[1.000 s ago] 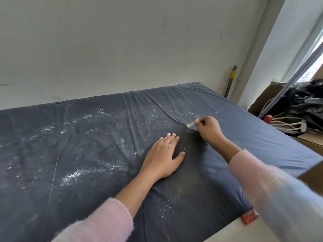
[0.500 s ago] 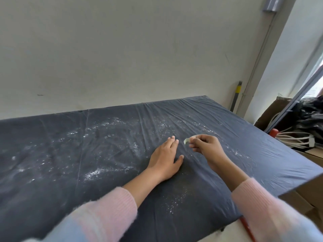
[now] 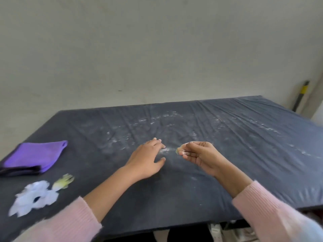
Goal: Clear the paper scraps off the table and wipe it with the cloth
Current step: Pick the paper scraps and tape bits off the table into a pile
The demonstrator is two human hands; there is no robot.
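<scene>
One small pale scrap (image 3: 179, 149) is pinched between the thumb and fingers (image 3: 188, 155) of the right hand (image 3: 202, 157). It appears lifted just off the tabletop (image 3: 253, 154), near its middle. The left hand (image 3: 148, 160) lies flat just beside it, its fingers straight and close together, pressing on the dark cover. At the near left of the tabletop lies a pile of white scraps (image 3: 33, 196), with a yellowish piece (image 3: 63, 180) just beside it. The folded purple cloth (image 3: 35, 156) rests behind that pile, and neither hand touches it. Streaks of white dust (image 3: 164, 151) and specks mark the cover across the middle and toward the right. Assessment: scrap collection looks well advanced but is not complete, as the gathered pile is not yet off the tabletop. Wiping is not begun.
</scene>
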